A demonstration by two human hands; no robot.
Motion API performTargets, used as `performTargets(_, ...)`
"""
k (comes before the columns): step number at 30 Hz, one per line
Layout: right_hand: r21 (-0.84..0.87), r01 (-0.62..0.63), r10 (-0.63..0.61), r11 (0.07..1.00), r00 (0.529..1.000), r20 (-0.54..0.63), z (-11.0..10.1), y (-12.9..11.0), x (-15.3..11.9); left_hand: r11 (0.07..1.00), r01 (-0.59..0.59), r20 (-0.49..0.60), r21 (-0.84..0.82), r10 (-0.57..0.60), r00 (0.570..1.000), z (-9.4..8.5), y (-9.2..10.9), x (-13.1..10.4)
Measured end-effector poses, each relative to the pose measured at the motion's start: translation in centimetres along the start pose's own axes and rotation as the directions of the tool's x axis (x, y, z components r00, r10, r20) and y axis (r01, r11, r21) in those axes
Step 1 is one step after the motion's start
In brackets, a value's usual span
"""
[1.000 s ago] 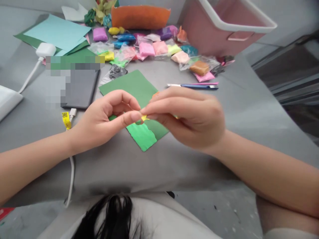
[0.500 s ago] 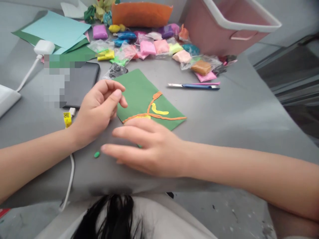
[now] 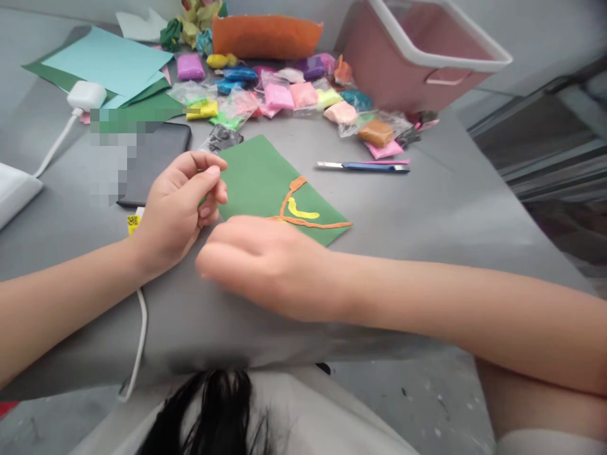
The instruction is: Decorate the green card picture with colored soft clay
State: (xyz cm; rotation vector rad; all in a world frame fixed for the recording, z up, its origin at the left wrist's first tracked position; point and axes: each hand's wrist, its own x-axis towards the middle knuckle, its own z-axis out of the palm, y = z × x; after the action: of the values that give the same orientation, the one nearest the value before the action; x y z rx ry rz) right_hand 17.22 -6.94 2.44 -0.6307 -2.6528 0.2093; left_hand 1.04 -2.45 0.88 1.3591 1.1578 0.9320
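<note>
My left hand (image 3: 183, 212) hovers over the left corner of a green paper card (image 3: 258, 167), thumb and fingers curled together. Whether anything small sits in that grip is hidden. Orange clay strips (image 3: 315, 223) run across the card, with a curved yellow clay strip (image 3: 303, 210) beside them. In front of the card, my right hand (image 3: 270, 265) is closed with its knuckles up and covers the card's near edge. Its fingertips are turned under, so what they hold, if anything, cannot be seen.
Behind the card lie several bagged clay packs (image 3: 279, 98). A blue craft knife (image 3: 365, 167) rests to the right, a dark phone (image 3: 156, 161) to the left with a white cable (image 3: 142, 328). Farther back are coloured paper sheets (image 3: 104, 60), an orange holder (image 3: 268, 38) and a pink bin (image 3: 389, 63).
My right hand has curled from outstretched fingers into a closed shape. The small green clay pieces seen near it before are out of sight. My left hand has shifted slightly left.
</note>
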Motion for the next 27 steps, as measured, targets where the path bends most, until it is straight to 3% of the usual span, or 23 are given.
performTargets(3,0.114,-0.231,0.244,0.966,0.963,-0.114,-1.8,2.1,-2.3,0.988,-0.115,0.084,0.102,0.107,0.991,-0.2,-0.4,-0.5)
performTargets(6,0.163,-0.324,0.354,0.932,0.91,-0.215,-2.5,4.2,-4.8,0.883,-0.314,0.172,0.348,0.269,0.948,-0.6,-0.5,-0.9)
performTargets(8,0.187,-0.377,0.413,0.907,0.884,-0.218,-2.4,5.2,-6.2,0.668,-0.501,0.308,0.55,0.396,0.865,-0.8,-0.4,-1.0)
performTargets(11,0.283,-0.365,0.433,0.887,0.871,-0.232,-1.8,5.8,-7.6,0.272,-0.705,0.537,0.655,0.489,0.687,-0.9,-0.4,-1.1)
performTargets(13,0.355,-0.385,0.472,0.852,0.858,-0.203,-1.4,5.7,-8.1,0.134,-0.749,0.607,0.649,0.503,0.615,-0.8,-0.6,-1.1)
performTargets(16,0.368,-0.431,0.517,0.824,0.837,-0.178,-1.1,5.3,-8.3,0.099,-0.763,0.628,0.638,0.505,0.591,-0.6,-0.8,-1.2)
performTargets(22,0.44,-0.346,0.495,0.829,0.82,-0.287,-0.7,5.1,-8.3,0.2,-0.741,0.586,0.641,0.497,0.64,-0.4,-1.0,-1.3)
performTargets(24,0.394,-0.318,0.456,0.862,0.827,-0.33,-0.9,5.2,-8.2,0.195,-0.756,0.596,0.625,0.506,0.623,-0.4,-1.2,-1.1)
performTargets(27,0.29,-0.276,0.376,0.916,0.84,-0.39,-1.4,5.3,-8.1,0.152,-0.798,0.633,0.583,0.53,0.564,-0.5,-1.6,-0.8)
